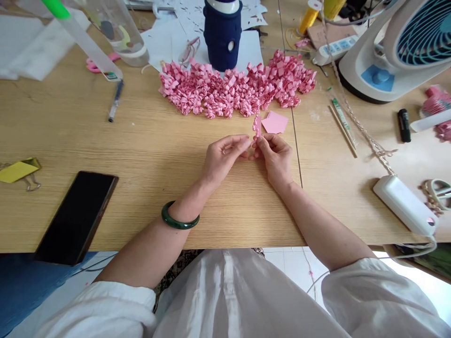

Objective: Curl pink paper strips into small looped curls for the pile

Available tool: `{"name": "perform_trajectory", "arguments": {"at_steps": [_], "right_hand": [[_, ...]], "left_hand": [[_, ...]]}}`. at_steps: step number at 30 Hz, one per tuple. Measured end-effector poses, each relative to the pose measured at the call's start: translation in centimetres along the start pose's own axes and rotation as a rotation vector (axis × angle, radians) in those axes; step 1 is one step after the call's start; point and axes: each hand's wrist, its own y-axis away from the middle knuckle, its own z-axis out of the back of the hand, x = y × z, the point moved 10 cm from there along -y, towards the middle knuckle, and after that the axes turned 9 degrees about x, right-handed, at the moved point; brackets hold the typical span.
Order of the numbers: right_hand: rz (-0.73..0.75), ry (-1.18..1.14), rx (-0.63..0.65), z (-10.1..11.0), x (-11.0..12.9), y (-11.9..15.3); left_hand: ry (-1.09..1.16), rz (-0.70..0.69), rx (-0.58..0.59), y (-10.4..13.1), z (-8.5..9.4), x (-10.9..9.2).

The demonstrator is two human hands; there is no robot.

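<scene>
A narrow pink paper strip (258, 126) with small curls along its left edge stands up between my hands. My right hand (278, 157) pinches its lower end between thumb and forefinger. At the curled left side, the fingertips of my left hand (225, 155) are closed in a pinch; exactly what they grip is small and partly hidden. Just behind the right hand, flat pink paper pieces (275, 122) lie on the table. Beyond them spreads a long heap of curled pink paper pieces (225, 89).
A dark blue cup (223, 35) stands behind the heap. To the left are a phone (77, 216), a pen (116, 101) and a clear bottle (123, 33). A fan (380, 56), a black marker (404, 125) and a white power bank (405, 204) with a cord occupy the right.
</scene>
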Motion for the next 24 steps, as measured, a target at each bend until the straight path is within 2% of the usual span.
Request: {"name": "perform_trajectory", "arguments": {"at_steps": [3, 7, 12, 20, 22, 24], "right_hand": [[-0.020, -0.060, -0.016, 0.0, -0.2, 0.1], [-0.065, -0.103, 0.048, -1.1, -0.3, 0.3], [-0.114, -0.065, 0.109, -2.1, -0.2, 0.7], [-0.184, 0.021, 0.327, -4.5, -0.6, 1.5], [-0.167, 0.056, 0.284, -3.9, -0.2, 1.5], [-0.109, 0.053, 0.113, -1.9, 0.6, 1.1]], "left_hand": [[-0.033, -0.029, 0.043, 0.0, -0.6, -0.3], [-0.122, -0.099, -0.063, 0.2, 0.5, -1.3], [-0.144, -0.123, -0.131, 0.3, 1.1, -2.0], [-0.028, -0.093, -0.188, 0.3, 1.6, -1.7], [-0.029, -0.096, -0.180, 0.4, 1.6, -1.8], [-0.028, -0.087, -0.158, 0.3, 1.5, -1.9]]}}
